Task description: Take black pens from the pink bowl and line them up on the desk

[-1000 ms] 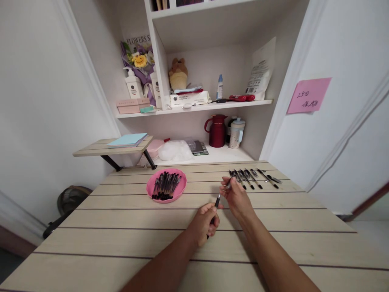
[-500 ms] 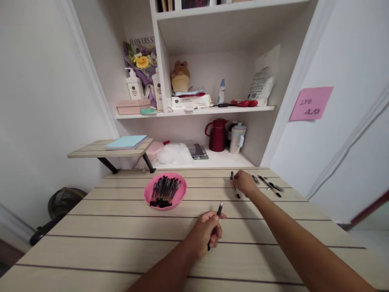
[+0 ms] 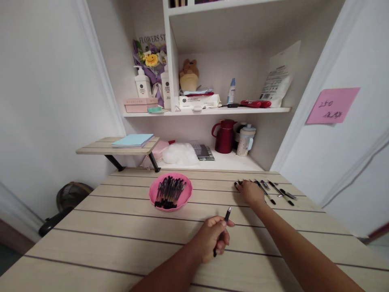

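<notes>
My left hand (image 3: 214,237) is closed around a black pen (image 3: 227,213) whose silver tip points up and away, with its other end sticking out below the fist. Farther off to the right, my right hand (image 3: 251,193) reaches down to the table, its fingertips pinched at the dark end of a pen (image 3: 236,185); the palm hides most of that pen. Just right of this hand lie several loose pens (image 3: 281,193), some with black caps. A pink scalloped dish (image 3: 189,187) to the left holds a bundle of black-capped pens (image 3: 170,192).
The slatted wooden table (image 3: 121,239) carries a small raised stand (image 3: 97,146) with blue paper (image 3: 133,140) at back left. Behind the table are white shelves (image 3: 212,113), a red jug (image 3: 224,137), a pale cup (image 3: 245,140) and white fluffy stuffing (image 3: 180,154).
The view has turned slightly left, so the scene sits farther right. My right hand has shifted over the pens, and more of them show beside it. My left hand keeps its pen.
</notes>
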Motion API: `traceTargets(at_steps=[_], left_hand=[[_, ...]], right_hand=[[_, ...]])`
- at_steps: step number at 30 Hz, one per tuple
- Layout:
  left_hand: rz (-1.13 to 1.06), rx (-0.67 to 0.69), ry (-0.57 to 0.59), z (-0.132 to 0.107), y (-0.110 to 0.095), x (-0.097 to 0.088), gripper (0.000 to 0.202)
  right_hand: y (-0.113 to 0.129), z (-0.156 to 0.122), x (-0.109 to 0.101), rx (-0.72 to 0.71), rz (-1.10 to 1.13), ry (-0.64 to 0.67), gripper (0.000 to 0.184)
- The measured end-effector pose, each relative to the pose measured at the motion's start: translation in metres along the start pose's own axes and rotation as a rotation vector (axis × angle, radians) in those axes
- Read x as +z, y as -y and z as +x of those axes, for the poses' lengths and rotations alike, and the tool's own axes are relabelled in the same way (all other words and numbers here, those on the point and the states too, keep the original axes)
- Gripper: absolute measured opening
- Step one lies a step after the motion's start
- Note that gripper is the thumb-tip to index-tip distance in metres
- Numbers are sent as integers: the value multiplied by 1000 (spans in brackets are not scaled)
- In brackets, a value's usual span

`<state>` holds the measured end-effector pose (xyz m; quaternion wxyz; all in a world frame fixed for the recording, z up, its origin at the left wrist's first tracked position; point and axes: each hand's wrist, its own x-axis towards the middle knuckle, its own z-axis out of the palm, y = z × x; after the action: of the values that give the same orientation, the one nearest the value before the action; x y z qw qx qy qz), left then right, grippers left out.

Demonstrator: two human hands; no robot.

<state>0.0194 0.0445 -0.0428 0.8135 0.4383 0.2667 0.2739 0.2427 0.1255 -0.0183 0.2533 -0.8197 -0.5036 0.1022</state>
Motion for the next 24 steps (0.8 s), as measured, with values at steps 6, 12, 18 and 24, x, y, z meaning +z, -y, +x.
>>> traceTargets(at_steps=[6, 12, 18, 24], left_hand=[[-18, 69, -56, 0, -4, 3, 34], [-12, 104, -120, 2, -2, 5, 36], [23, 156, -160, 4, 1, 1, 33], [-18, 125, -125, 5, 0, 0, 34]], right_hand=[[16, -62, 5, -38, 388, 225, 44], [45, -118, 22, 35, 1238, 387, 37], [46, -118, 30, 52, 1316, 252, 34], [46, -123, 25, 33, 1400, 428, 36]])
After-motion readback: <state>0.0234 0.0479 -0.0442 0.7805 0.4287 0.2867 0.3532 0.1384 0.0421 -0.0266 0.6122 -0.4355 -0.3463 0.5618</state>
